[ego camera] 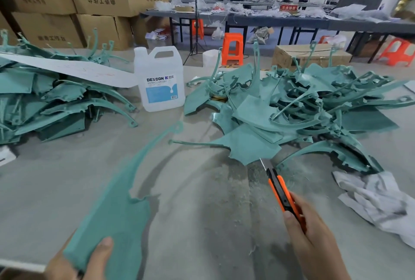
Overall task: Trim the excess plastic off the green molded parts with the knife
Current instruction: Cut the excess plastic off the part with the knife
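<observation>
My left hand (89,266) pinches the green molded part (121,208), long axis running forward-right; my right hand (314,241) grips the utility knife (281,192), well right of it.

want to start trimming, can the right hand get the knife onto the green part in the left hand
Probably yes. The right hand grips the knife with blade out, and only bare table lies between it and the green part the left hand holds.
</observation>
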